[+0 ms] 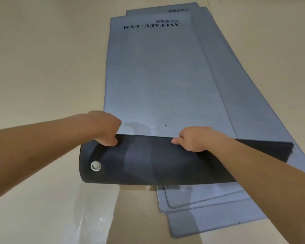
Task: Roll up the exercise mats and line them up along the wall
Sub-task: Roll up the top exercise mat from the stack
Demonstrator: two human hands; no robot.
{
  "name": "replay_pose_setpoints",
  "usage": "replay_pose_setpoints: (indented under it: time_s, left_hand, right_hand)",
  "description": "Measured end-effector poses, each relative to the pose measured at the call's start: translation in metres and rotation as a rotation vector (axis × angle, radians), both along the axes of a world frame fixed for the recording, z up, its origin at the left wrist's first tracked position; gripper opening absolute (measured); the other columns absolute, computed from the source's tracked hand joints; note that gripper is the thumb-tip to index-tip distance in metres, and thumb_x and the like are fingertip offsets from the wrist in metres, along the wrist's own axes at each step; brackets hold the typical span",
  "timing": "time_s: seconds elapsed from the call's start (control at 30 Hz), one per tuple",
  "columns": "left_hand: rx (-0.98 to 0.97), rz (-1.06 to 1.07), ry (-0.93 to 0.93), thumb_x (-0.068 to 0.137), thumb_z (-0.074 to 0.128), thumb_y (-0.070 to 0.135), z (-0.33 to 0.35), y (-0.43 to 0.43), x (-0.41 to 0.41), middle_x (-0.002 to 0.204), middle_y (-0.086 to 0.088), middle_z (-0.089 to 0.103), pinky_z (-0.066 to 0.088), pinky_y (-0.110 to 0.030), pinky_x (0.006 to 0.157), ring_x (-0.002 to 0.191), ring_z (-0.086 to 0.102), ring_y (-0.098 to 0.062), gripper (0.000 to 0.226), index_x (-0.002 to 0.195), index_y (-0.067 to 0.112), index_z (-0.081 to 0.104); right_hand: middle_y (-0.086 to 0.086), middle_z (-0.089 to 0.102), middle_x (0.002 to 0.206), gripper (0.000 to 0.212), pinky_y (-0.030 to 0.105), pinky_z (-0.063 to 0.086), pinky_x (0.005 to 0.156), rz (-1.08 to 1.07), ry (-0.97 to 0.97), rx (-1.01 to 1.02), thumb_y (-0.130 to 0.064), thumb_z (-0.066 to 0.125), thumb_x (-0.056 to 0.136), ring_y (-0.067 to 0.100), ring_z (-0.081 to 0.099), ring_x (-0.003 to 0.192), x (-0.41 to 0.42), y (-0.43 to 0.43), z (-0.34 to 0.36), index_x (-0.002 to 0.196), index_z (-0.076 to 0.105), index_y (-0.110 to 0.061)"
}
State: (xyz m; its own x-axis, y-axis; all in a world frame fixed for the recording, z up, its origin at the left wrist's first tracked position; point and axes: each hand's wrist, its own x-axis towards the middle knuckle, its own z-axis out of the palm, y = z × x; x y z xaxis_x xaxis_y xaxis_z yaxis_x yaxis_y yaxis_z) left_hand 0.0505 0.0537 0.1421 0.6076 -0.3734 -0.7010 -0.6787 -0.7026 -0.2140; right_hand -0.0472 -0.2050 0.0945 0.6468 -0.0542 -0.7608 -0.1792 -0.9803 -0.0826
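Here, top mat [157, 76]: grey, lying lengthwise on a stack of like mats on the floor, stretching away from the person; its near end is turned up and over.
Turned end [148, 161]: shows the dark underside, curved into the start of a roll across the mat's width, nearest the person.
Left hand [106, 128]: at the left part of the fold, grip clamped on the turned end, fingers curled over its upper edge onto the dark side.
Right hand [194, 138]: at the right part of the fold, grip also clamped on it, thumb lying along the dark face, other fingers hidden behind the edge.
Eyelet [95, 166]: a metal ring in the dark end's left corner.
Lettering [151, 26]: "AVOCADO · GYM", upside down at the mat's far end.
Lower mats [209, 219]: grey, fanned out underneath, their edges showing to the right and their near corners below the roll.
Floor [42, 50]: pale beige, all round the stack.
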Motion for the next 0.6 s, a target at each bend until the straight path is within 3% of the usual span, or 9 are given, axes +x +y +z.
replay_pose_setpoints:
  time_s: [0.07,0.1,0.17,0.23,0.33,0.47,0.53,0.6]
  left_hand:
    - [-0.16,-0.201,-0.212,0.083,0.068,0.061,-0.001,-0.023,-0.019,0.129,-0.006,0.053,0.046,-0.041,0.094,0.123,0.053,-0.029,0.071,0.134,0.017,0.046]
    - [-0.209,-0.228,-0.18,0.076,0.071,0.07,-0.006,-0.032,-0.033,0.136,-0.008,0.048,0.044,-0.045,0.102,0.129,0.048,-0.029,0.092,0.143,0.017,0.037]
    - [-0.123,-0.181,-0.02,0.062,0.077,0.081,-0.024,-0.047,-0.061,0.16,-0.017,0.025,0.03,-0.056,0.119,0.151,0.026,-0.035,0.142,0.163,0.018,0.0]
    - [-0.022,-0.17,-0.005,0.056,0.082,0.082,-0.053,-0.051,-0.077,0.169,-0.025,0.002,0.014,-0.066,0.123,0.159,0.003,-0.043,0.165,0.16,0.021,-0.031]
    - [-0.115,-0.215,-0.06,0.054,0.086,0.078,-0.085,-0.05,-0.072,0.164,-0.022,0.013,0.009,-0.069,0.122,0.154,0.012,-0.045,0.166,0.156,0.029,-0.035]
    - [-0.237,-0.189,0.052,0.052,0.083,0.078,-0.095,-0.038,-0.057,0.158,-0.011,0.025,0.021,-0.06,0.123,0.144,0.035,-0.034,0.157,0.156,0.044,-0.03]
    - [-0.257,-0.117,0.11,0.05,0.082,0.079,-0.097,-0.029,-0.047,0.154,-0.004,0.031,0.036,-0.051,0.116,0.136,0.044,-0.029,0.155,0.157,0.047,-0.026]
    - [-0.282,-0.028,0.184,0.049,0.084,0.077,-0.096,-0.024,-0.035,0.148,0.003,0.034,0.047,-0.045,0.108,0.129,0.05,-0.025,0.153,0.157,0.05,-0.021]
  right_hand:
    - [0.003,0.067,0.117,0.056,0.039,0.04,0.085,-0.025,-0.168,-0.102,-0.069,0.032,0.106,0.025,0.057,0.1,0.01,0.001,-0.01,0.106,0.059,-0.02]
    - [0.002,0.067,0.111,0.056,0.039,0.038,0.083,-0.011,-0.264,-0.148,-0.07,0.032,0.105,0.025,0.057,0.097,0.014,0.003,-0.013,0.102,0.058,-0.021]
    - [0.002,0.064,0.105,0.055,0.039,0.035,0.083,0.02,-0.451,-0.21,-0.069,0.032,0.106,0.026,0.059,0.101,0.019,0.007,-0.019,0.102,0.059,-0.021]
    - [0.003,0.064,0.114,0.054,0.04,0.036,0.088,0.025,-0.579,-0.221,-0.066,0.036,0.106,0.026,0.059,0.109,0.022,0.011,-0.025,0.116,0.063,-0.02]
    - [0.005,0.057,0.135,0.055,0.046,0.037,0.109,0.028,-0.597,-0.186,-0.064,0.046,0.103,0.028,0.052,0.126,0.021,0.013,-0.029,0.138,0.054,-0.023]
    - [0.009,0.038,0.154,0.095,0.062,0.021,0.122,0.122,-0.298,-0.215,-0.089,0.056,0.078,0.035,0.029,0.147,0.013,0.005,-0.004,0.152,0.045,-0.03]
    - [0.015,0.02,0.165,0.123,0.069,0.014,0.122,0.202,-0.113,-0.288,-0.088,0.072,0.064,0.042,0.011,0.156,0.002,0.004,0.001,0.163,0.027,-0.031]
    - [0.021,-0.002,0.172,0.15,0.074,0.009,0.121,0.219,-0.039,-0.342,-0.081,0.083,0.059,0.05,-0.006,0.158,-0.012,0.004,-0.007,0.168,-0.005,-0.028]
